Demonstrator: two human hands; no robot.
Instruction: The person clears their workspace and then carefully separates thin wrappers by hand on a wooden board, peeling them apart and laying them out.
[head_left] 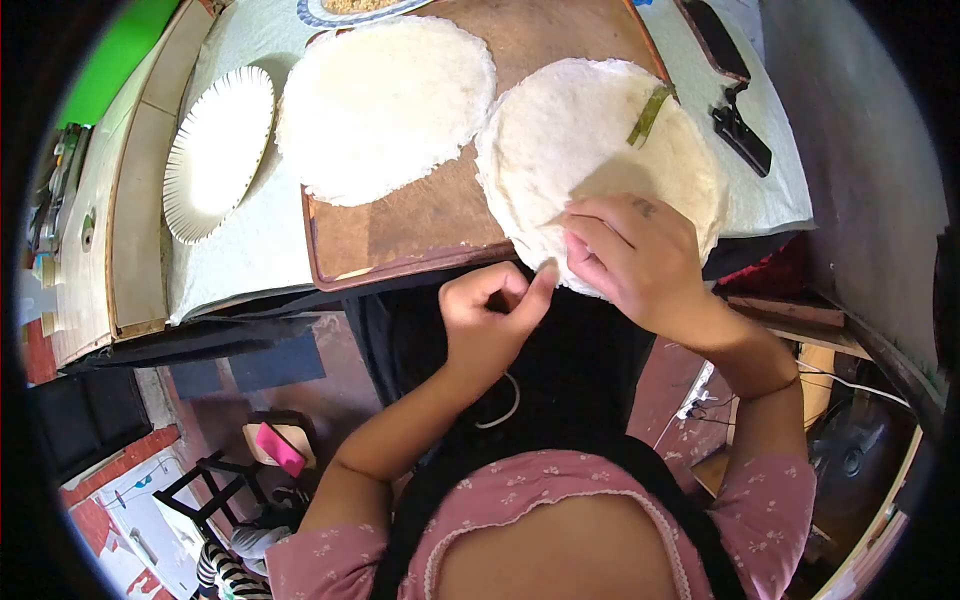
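Observation:
My right hand [640, 262] pinches the near edge of a pale, thin round wrapper [560, 125], its fingertips pressed together on the sheet. This wrapper seems to lie on a stack of similar ones, judging by its layered rim. A short green strip [649, 116] rests on its far right part. Just left of my right hand, my left hand [492, 308] is curled closed. Its thumb tip reaches the stack's near rim, and I see nothing between its fingers. Another pile of round white wrappers [385, 110] lies to the left, with an uneven edge.
Both piles sit on a brown board [400, 222] at the table's near edge. A white fluted paper plate [215, 160] is at left. Some crumbly food fills a blue-rimmed plate [312, 12] at the far side. A phone [715, 38] and black stand [742, 140] lie at right.

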